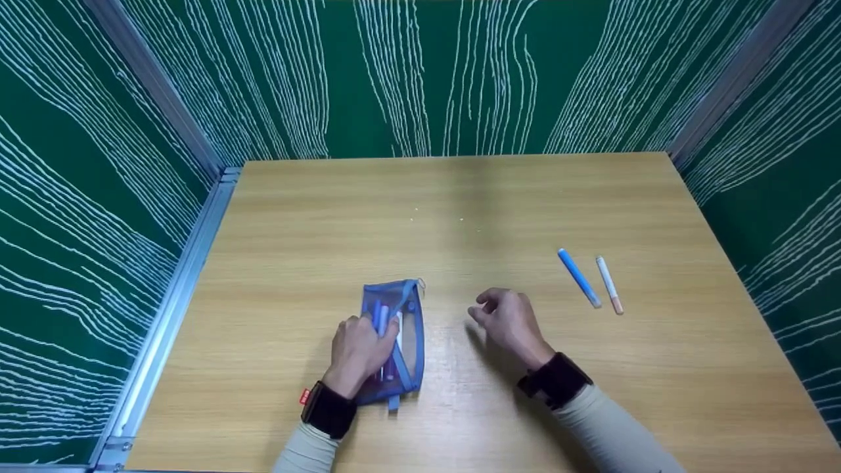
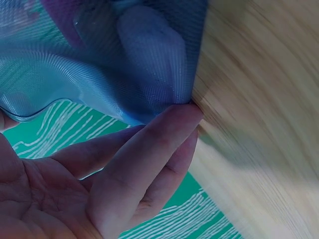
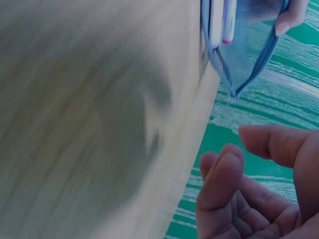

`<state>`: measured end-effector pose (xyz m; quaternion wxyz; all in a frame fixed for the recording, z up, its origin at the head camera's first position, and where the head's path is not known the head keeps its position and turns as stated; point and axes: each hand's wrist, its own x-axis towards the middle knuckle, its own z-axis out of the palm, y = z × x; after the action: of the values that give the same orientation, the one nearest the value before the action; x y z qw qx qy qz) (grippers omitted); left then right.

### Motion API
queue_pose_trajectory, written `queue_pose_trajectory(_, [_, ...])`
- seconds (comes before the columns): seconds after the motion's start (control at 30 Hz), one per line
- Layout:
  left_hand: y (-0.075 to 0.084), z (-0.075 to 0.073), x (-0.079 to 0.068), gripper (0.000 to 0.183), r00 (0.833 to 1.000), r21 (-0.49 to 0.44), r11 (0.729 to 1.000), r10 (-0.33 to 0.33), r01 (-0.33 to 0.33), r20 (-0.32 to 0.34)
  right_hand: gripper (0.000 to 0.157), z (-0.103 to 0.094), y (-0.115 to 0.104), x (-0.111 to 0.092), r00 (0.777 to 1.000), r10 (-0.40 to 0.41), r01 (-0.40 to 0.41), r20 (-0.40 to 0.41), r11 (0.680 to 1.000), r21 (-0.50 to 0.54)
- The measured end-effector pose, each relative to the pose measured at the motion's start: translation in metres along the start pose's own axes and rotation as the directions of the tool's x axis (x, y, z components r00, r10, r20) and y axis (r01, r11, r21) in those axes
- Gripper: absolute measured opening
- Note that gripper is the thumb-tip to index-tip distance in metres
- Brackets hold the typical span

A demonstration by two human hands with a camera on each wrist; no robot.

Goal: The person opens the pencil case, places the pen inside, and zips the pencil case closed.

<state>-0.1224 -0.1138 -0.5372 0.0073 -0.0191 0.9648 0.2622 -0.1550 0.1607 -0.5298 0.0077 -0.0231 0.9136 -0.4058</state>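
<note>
A blue mesh zip pouch [image 1: 370,393] lies on the table in front of me, its top unzipped. Several pens [image 1: 382,318] show inside it, among them a white one [image 1: 399,328]; their ends [image 3: 228,22] appear at the opening in the right wrist view. My left hand [image 1: 360,351] holds the pouch by its left side, thumb over the rim. In the left wrist view its fingers [image 2: 164,132] lie against the mesh. To the right of the pouch, my right hand [image 1: 516,325] hovers with loosely bent fingers, thumb and fingertips apart, holding nothing.
Beyond my right hand, a blue marker [image 1: 579,278] and a white marker with a peach-coloured end [image 1: 610,285] lie side by side on the wooden table [image 1: 315,217]. Green walls [image 1: 341,79] with white lines enclose its back and sides. A metal rail [image 1: 177,315] runs along the left edge.
</note>
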Motion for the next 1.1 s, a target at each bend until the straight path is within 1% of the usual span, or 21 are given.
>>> queue_pose_trajectory(0.2, [-0.001,0.0,0.0,0.047,1.0,-0.017,1.0,0.002,-0.002,0.012,0.025,-0.019,0.013,0.007,1.0,0.012,-0.013,-0.025,0.999,-0.031])
queue_pose_trajectory(0.43, [-0.001,0.0,0.001,0.048,1.0,-0.011,1.0,-0.007,0.007,0.012,0.026,-0.042,0.027,0.013,0.998,0.016,-0.02,-0.059,0.997,-0.072])
queue_pose_trajectory(0.6, [-0.002,0.0,0.0,0.048,1.0,-0.018,1.0,-0.003,0.003,0.01,0.027,-0.055,0.036,0.018,0.996,0.036,-0.045,-0.085,0.993,-0.108])
queue_pose_trajectory(0.7, [-0.002,0.0,0.001,0.048,1.0,-0.005,1.0,0.006,-0.006,0.002,0.028,-0.061,0.041,0.021,0.994,0.043,-0.057,-0.103,0.989,-0.135])
queue_pose_trajectory(0.87, [-0.001,0.0,0.001,0.049,1.0,0.018,1.0,0.01,-0.01,0.004,0.03,-0.073,0.052,0.026,0.989,0.041,-0.069,-0.142,0.978,-0.197])
queue_pose_trajectory(1.1, [0.0,-0.001,0.001,0.052,1.0,0.005,1.0,-0.013,0.012,0.025,0.033,-0.092,0.068,0.035,0.982,0.042,-0.096,-0.184,0.951,-0.293])
